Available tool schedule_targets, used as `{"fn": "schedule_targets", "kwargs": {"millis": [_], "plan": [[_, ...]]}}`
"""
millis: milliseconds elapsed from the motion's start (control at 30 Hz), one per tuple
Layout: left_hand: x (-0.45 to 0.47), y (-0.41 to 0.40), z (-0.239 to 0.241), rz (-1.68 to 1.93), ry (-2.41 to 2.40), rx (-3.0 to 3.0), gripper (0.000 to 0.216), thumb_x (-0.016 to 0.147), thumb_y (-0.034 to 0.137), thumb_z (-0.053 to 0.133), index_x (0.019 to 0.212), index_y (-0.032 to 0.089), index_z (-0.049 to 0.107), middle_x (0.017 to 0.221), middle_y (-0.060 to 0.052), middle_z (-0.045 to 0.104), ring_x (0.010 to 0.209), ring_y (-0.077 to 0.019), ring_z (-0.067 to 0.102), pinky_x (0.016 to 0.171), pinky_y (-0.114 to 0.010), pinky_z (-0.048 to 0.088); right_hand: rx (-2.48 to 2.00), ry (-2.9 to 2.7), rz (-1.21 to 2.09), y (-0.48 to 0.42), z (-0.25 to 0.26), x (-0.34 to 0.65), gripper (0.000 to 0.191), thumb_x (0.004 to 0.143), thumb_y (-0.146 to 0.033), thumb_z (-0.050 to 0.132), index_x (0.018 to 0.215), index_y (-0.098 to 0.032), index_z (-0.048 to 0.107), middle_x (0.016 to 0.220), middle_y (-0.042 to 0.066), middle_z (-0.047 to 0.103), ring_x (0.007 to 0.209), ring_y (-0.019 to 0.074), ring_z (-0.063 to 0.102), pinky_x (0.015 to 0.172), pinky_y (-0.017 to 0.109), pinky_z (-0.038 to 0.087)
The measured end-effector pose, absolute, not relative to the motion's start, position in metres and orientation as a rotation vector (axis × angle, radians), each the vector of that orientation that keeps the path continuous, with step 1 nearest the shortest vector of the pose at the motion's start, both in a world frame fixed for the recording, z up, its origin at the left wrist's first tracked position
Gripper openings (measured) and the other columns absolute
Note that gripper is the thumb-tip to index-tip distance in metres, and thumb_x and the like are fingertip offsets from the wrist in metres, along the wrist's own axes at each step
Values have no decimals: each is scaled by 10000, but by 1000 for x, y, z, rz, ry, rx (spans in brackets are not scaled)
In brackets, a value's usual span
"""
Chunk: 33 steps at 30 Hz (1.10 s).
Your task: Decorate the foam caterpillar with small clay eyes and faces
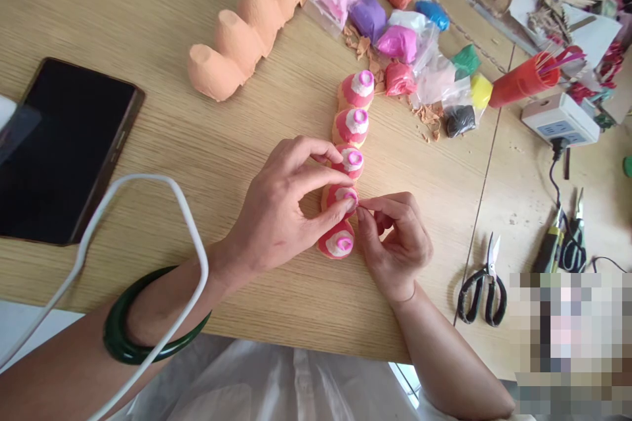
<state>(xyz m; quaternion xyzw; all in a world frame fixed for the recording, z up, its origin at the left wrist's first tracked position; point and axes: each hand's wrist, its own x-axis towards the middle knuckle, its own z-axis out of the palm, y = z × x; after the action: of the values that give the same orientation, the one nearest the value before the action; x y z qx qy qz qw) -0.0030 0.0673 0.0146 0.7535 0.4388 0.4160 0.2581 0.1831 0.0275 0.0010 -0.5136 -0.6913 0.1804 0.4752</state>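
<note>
A painted egg-carton strip point(356, 130) stands on the table, a row of several red-pink humps, each with a white patch and a bright pink ring on it. My left hand point(281, 197) lies across the strip from the left, gripping it with fingers at the third hump and thumb on the fourth. From the other side my right hand point(397, 233) reaches in with thumb and index finger pinched against the edge of the fourth hump's pink ring point(349, 197). Whatever sits between those fingertips is too small to make out.
An unpainted orange egg-carton strip point(251, 26) lies beyond. Several bags of coloured clay point(397, 43) are at the back. Scissors point(484, 286), a power strip point(560, 120) and a red cup point(526, 81) stand right; a tablet point(64, 151) and white cable point(192, 230) are left.
</note>
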Motion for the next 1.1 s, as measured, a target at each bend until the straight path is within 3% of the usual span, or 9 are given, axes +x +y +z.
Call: {"fn": "schedule_targets", "kwargs": {"millis": [267,600,933,1100], "plan": [[0,66,13,1144,1223,2029,109,951,325,745,1058,308,758,1172,-43,716,1137,-252,701,1033,-460,609,-1297,-1467,558,28,1,183,42,992,-223,677,961,-243,698,785,-18,572,627,112,497,544,284,425],[-2,67,14,1183,1186,1968,134,975,309,738,1082,237,775,1189,-79,694,1172,-213,690,1066,-389,596,-1193,-1370,680,30,0,185,70,977,-172,693,956,-234,718,813,-18,576,668,102,489,576,263,412],[-1,66,11,1127,1226,2011,180,955,309,760,1135,319,749,1253,-45,677,1202,-252,680,1103,-477,590,-1199,-1280,684,33,-2,192,37,992,-243,705,973,-252,735,819,-18,574,651,100,481,591,268,408],[-1,66,13,1130,1256,1995,152,970,324,737,1121,309,759,1239,-41,686,1207,-243,683,1094,-449,604,-1231,-1086,713,39,-7,201,77,954,-341,768,945,-266,751,818,-16,563,642,100,441,564,257,371]]}}
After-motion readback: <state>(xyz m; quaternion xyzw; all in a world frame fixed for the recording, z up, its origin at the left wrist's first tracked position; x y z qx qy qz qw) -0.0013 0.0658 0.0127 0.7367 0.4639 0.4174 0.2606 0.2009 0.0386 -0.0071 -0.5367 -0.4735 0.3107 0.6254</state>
